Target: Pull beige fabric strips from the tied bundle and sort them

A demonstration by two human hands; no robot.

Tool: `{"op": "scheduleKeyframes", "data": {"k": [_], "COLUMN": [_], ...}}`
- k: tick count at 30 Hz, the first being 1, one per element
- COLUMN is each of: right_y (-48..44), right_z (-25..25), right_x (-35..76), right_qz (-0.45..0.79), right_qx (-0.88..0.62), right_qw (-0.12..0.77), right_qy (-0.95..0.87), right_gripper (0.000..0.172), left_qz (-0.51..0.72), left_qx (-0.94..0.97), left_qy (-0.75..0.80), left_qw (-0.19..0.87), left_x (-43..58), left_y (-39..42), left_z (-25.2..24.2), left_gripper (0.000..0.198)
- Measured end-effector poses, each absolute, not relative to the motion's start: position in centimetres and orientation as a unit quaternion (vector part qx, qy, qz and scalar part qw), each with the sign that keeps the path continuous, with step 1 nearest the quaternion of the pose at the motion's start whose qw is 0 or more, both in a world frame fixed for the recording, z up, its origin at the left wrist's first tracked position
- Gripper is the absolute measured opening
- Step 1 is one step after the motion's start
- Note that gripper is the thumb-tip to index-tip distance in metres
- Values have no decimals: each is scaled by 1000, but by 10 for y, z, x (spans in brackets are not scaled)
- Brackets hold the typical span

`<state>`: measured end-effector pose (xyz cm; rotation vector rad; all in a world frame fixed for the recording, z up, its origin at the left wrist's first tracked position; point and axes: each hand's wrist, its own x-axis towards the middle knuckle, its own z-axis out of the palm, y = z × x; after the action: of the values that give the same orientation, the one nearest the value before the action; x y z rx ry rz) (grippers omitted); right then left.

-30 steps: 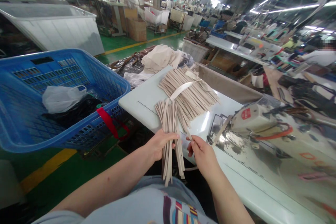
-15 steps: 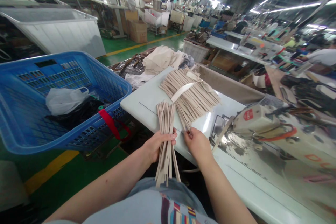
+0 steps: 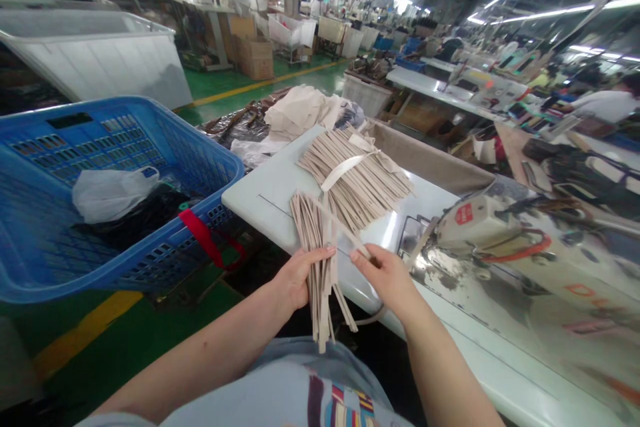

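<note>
My left hand point(image 3: 300, 277) grips a sheaf of beige strips point(image 3: 313, 240) upright at the near edge of the white sewing table point(image 3: 270, 187). My right hand point(image 3: 383, 273) pinches a single beige strip point(image 3: 340, 223) that slants up and left across the sheaf. Behind them on the table lies a bigger bundle of beige strips point(image 3: 357, 177), tied round the middle with a pale band.
A sewing machine point(image 3: 493, 230) stands on the table to the right. A blue plastic basket point(image 3: 100, 180) with a white bag and dark cloth sits to my left. Beige fabric point(image 3: 300, 110) is heaped past the table's far end. Other people work at distant tables.
My right hand went to the tied bundle, took one strip, and has drawn it back toward the sheaf in my left hand. The left hand has kept its grip.
</note>
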<state>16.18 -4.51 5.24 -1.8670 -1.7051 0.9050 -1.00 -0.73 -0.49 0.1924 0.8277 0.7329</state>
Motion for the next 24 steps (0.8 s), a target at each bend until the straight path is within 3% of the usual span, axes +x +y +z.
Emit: {"op": "scheduleKeyframes", "data": {"k": [4,8,16,24], "right_y": [-16,1,10,10], "right_z": [39,28,27,35], "right_x": [160,145,145,180], "right_qz": [58,-35,47,256], "right_qx": [-738,-746,-763,-747], "right_qw": [159,43,48,188], "right_qy": [-653,-664,-642,-584], "right_gripper": [21,22,18,17], "left_qz": [346,333,389,410], "left_qx": [102,123,210,106], "left_qy": [354,274,166,170], "left_qw": [863,894,881,890], "left_x": [-18,-30,-47,-45], "left_y": [-8,-16,-22,-14], "left_z": [-6,-12,-8,-13], "left_gripper": [40,40,23,20]}}
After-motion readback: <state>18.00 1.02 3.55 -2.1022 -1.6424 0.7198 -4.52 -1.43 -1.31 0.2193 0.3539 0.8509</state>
